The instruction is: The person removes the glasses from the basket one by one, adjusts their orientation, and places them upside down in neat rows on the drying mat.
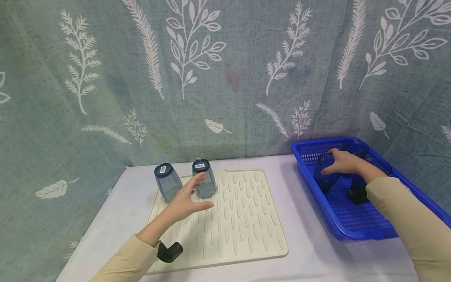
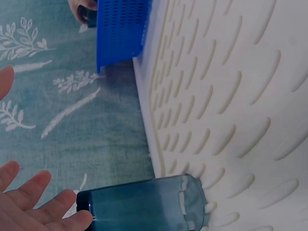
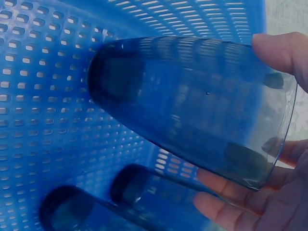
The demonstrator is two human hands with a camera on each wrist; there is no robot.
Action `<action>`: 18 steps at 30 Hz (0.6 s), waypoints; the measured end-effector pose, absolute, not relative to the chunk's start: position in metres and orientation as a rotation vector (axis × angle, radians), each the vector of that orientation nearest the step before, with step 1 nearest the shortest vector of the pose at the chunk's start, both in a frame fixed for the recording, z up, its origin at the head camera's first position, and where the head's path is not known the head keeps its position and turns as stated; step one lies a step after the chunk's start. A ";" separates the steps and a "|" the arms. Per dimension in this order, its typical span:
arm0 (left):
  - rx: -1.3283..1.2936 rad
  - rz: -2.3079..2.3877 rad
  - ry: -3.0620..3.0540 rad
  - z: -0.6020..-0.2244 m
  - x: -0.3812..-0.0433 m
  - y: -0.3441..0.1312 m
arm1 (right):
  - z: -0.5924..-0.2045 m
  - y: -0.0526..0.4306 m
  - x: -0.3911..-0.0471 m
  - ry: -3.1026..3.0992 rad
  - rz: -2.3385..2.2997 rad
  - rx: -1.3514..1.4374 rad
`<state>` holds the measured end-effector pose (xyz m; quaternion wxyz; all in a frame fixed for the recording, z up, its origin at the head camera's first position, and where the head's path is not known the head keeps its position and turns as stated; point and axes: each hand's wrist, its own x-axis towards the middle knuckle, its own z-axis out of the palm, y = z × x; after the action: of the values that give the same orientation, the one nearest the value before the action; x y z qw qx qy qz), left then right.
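Observation:
My right hand (image 1: pixel 341 161) pinches a blue-tinted drinking glass (image 3: pixel 178 101) near its rim, thumb on one side and fingers on the other. This glass stands mouth up, slightly tilted, inside the blue plastic basket (image 1: pixel 318 199). Over the cream drying mat (image 1: pixel 243 235), my left hand (image 1: pixel 183 201) is held with thumb and fingers spread, gripping nothing. Just beyond it, one upside-down glass (image 1: pixel 208 186) rests on the mat, with a second upside-down glass (image 1: pixel 168 183) to its left. Both have a white barcode label on the base.
More glasses (image 3: pixel 72 211) are in the basket beside the held one, partly hidden by my right hand and sleeve. The white-covered table (image 1: pixel 296 235) runs between mat and basket. A patterned grey-green cloth (image 1: pixel 243 98) hangs behind. A black wrist device (image 1: pixel 170 252) sits at my left cuff.

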<state>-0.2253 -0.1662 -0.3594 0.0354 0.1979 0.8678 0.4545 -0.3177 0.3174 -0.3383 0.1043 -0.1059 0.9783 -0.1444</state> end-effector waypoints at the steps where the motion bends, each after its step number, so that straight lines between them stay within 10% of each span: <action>1: 0.608 1.396 2.669 -0.359 -0.225 -0.166 | -0.339 0.317 -0.318 2.887 -0.422 -0.313; 18: 0.600 1.398 2.666 -0.361 -0.224 -0.167 | -0.310 0.313 -0.302 2.948 -0.348 -0.356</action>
<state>-0.2244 -0.1669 -0.3607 0.0361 0.1955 0.8680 0.4551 -0.3025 0.3130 -0.3104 0.0756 -0.1188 0.9832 -0.1160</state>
